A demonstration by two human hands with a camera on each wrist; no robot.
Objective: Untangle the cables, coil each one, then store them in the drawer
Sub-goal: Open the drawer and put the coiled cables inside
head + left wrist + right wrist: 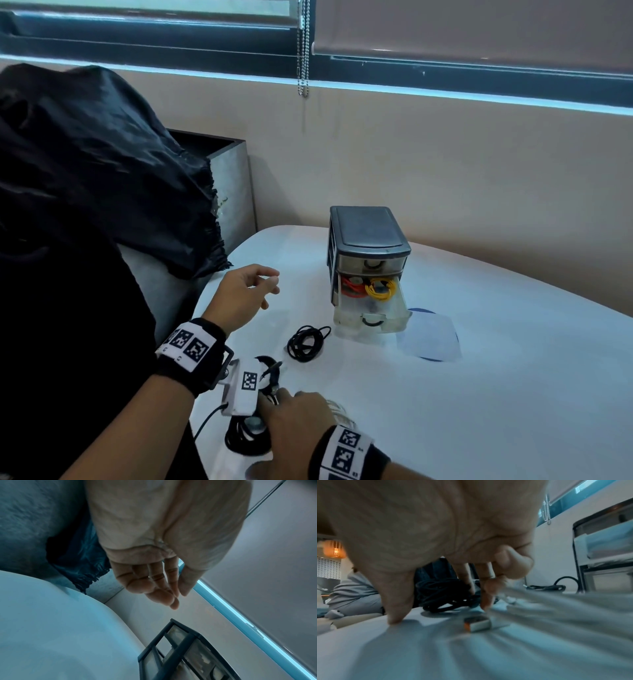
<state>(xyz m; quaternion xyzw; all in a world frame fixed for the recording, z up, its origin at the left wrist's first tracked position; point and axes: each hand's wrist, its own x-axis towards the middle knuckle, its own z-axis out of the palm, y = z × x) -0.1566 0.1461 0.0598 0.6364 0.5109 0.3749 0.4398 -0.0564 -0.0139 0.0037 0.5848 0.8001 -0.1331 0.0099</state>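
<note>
The small drawer unit [368, 246] stands on the white table [496, 359], its bottom drawer [371, 317] pulled out. Inside lie a red cable [352, 287] and a yellow cable [380, 289], both coiled. A coiled black cable [308, 342] rests on the table just left of the drawer. My left hand [263, 287] hovers empty with relaxed fingers [164, 588], left of the unit [180, 653]. My right hand [294, 421] reaches down at the near edge onto a loose black cable bundle [245, 437] [443, 596], thumb tip [395, 619] on the table. A white cable [556, 601] with a USB plug [477, 625] lies under it, blurred.
A clear lid with a blue rim [428, 337] lies right of the drawer. Black cloth [102, 171] drapes over a grey box [233, 185] at the left. The table's rounded edge [205, 308] runs close to my left wrist. A person in grey [354, 595] sits behind.
</note>
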